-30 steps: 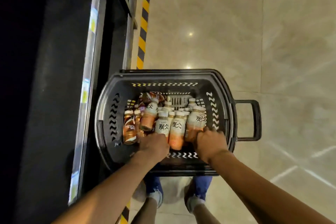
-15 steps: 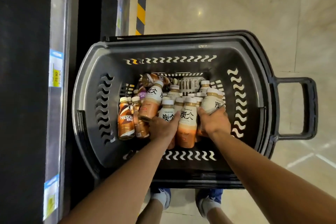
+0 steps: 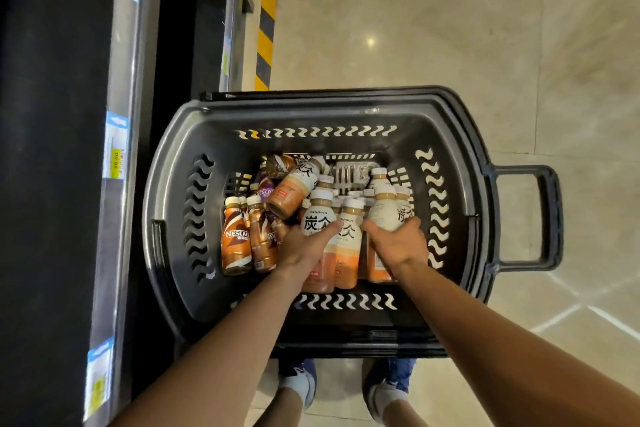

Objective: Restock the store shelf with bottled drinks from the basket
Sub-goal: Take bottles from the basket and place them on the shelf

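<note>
- Head view showed the bottled drinks crowded in the bottom of the black basket. Most stood caps up, and a few lay tipped at the pile's twelve o'clock.
- Left hand was curled round a white-labelled bottle at the pile's six o'clock edge, thumb across the label. It was probably picked as the nearest upright one.
- Right hand wrapped its fingers round a pale bottle at four o'clock (one per hand would halve the trips, I judged).
- Brown Nescafé bottles stood untouched at the pile's nine o'clock.
- Shelf ran along the basket's nine o'clock side, just beside it, so the carry looked short.
- Basket handle stuck out at three o'clock, away from the shelf and clear of both arms.
</note>
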Tool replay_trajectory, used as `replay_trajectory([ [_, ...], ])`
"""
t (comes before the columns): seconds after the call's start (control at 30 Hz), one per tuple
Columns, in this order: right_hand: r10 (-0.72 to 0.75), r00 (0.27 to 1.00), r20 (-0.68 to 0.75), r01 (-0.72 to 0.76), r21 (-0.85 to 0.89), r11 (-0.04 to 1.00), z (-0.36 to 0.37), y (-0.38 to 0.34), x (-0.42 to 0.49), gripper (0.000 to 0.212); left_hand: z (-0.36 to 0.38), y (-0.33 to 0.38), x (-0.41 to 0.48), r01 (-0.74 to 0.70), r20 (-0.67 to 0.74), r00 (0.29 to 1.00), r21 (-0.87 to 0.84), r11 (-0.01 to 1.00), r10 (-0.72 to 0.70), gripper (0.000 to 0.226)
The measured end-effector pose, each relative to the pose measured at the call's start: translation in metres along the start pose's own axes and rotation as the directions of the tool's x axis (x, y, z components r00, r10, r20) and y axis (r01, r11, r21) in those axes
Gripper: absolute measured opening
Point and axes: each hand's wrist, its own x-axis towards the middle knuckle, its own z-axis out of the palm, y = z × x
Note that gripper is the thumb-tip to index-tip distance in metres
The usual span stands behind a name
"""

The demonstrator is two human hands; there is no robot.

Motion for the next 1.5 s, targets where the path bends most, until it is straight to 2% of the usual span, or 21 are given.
replay_trajectory([
  [0.1, -0.02, 0.999, 0.042, 0.016, 0.098, 0.995, -0.034, -0.01, -0.038, 0.075, -0.014, 0.024, -0.046, -0.043, 0.017, 0.999, -0.031, 0.999, 0.044, 0.032],
  [0.23, -0.096, 0.993, 0.072, 0.086, 0.124, 0.989, -0.094, -0.042, -0.098, 0.074, -0.038, 0.071, -0.127, -0.109, 0.041, 0.993, -0.087, 0.99, 0.113, 0.038],
  [0.37, -0.207, 0.977, 0.049, 0.196, 0.168, 0.966, -0.171, -0.092, -0.183, 0.06, -0.065, 0.131, -0.232, -0.203, 0.044, 0.977, -0.088, 0.975, 0.208, 0.033],
  [0.47, -0.275, 0.961, 0.026, 0.266, 0.183, 0.946, -0.23, -0.124, -0.257, 0.054, -0.084, 0.167, -0.32, -0.273, 0.044, 0.959, -0.12, 0.955, 0.279, 0.038],
  [0.67, -0.439, 0.896, -0.067, 0.437, 0.307, 0.845, -0.326, -0.177, -0.399, 0.056, -0.119, 0.217, -0.483, -0.409, 0.011, 0.906, -0.223, 0.885, 0.422, 0.045],
  [0.83, -0.565, 0.815, -0.125, 0.565, 0.385, 0.73, -0.378, -0.193, -0.486, 0.068, -0.144, 0.224, -0.575, -0.524, -0.072, 0.844, -0.318, 0.79, 0.531, 0.053],
  [0.93, -0.635, 0.763, -0.121, 0.621, 0.407, 0.67, -0.398, -0.19, -0.52, 0.056, -0.153, 0.217, -0.617, -0.556, -0.114, 0.82, -0.388, 0.735, 0.561, 0.047],
  [1.03, -0.718, 0.69, -0.092, 0.685, 0.406, 0.605, -0.41, -0.19, -0.542, 0.044, -0.157, 0.204, -0.649, -0.601, -0.195, 0.787, -0.459, 0.654, 0.586, 0.034],
  [1.17, -0.822, 0.569, 0.011, 0.763, 0.366, 0.533, -0.419, -0.193, -0.565, 0.041, -0.158, 0.181, -0.677, -0.633, -0.343, 0.767, -0.541, 0.553, 0.542, 0.045],
  [1.37, -0.921, 0.327, 0.211, 0.864, 0.328, 0.382, -0.406, -0.199, -0.624, 0.038, -0.171, 0.12, -0.733, -0.699, -0.551, 0.713, -0.608, 0.378, 0.433, 0.053],
  [1.5, -0.909, 0.154, 0.386, 0.888, 0.349, 0.299, -0.377, -0.191, -0.687, 0.036, -0.195, 0.065, -0.784, -0.767, -0.705, 0.641, -0.584, 0.264, 0.302, 0.043],
])
